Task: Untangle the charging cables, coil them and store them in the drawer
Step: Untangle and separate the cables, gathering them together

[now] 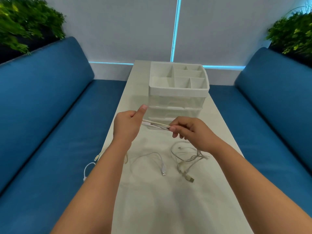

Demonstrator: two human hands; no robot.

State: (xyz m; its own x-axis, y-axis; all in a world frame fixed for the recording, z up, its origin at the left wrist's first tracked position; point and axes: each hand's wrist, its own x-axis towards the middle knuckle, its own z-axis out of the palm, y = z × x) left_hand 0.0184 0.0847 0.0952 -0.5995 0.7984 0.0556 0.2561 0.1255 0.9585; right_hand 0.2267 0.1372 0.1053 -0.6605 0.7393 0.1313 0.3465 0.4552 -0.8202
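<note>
My right hand and left hand both pinch a folded cable, held taut between them above the table in front of the organizer, with two loose cables lying below.

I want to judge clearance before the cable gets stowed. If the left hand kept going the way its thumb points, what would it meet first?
Probably the clear drawer unit: the left hand holds the cable, and its thumb points up toward the unit's near left corner. Depth is unclear.
</note>
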